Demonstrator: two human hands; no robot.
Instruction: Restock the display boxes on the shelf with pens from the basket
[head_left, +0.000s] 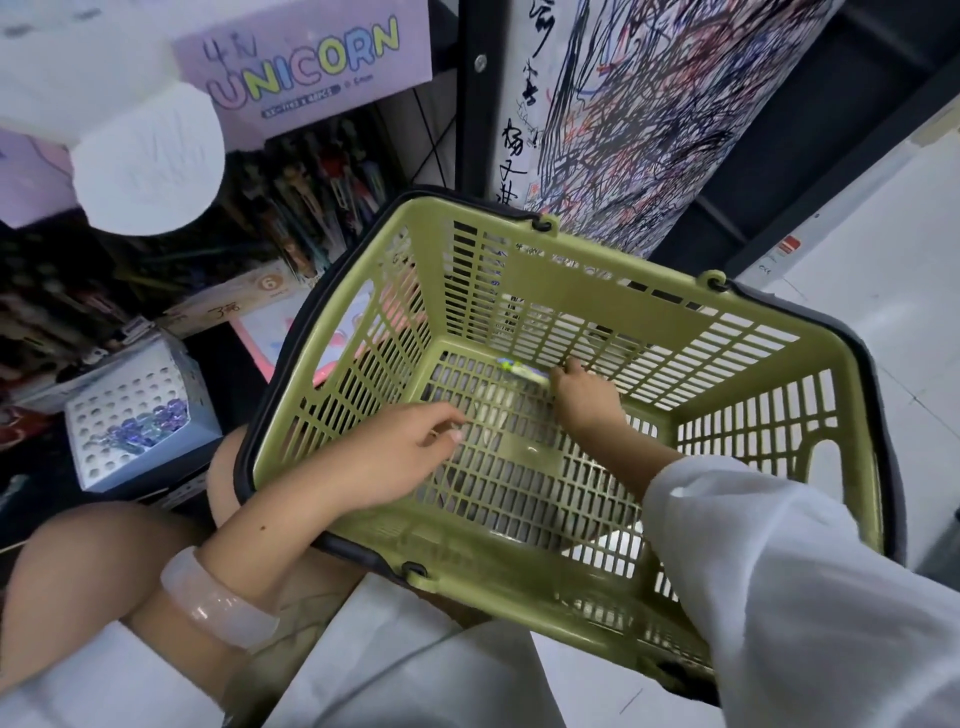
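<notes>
A green plastic basket (587, 306) stands on the floor in front of me, and both my hands reach into it. My right hand (584, 397) lies on the basket floor with its fingers pinching one end of a small pen (519, 369) with a blue-green tip. My left hand (400, 457) hovers over the basket bottom with fingers loosely curled, holding nothing that I can see. At the left, a white display box (137, 410) with a grid of holes holds several pens with purple-blue tops.
A lilac "UNICORN" box (306, 67) sits on the upper shelf, with dark rows of hanging pens (322, 192) below it. A scribbled-on white test sheet (649, 104) stands behind the basket. My bare knee (78, 561) is at lower left; pale floor lies to the right.
</notes>
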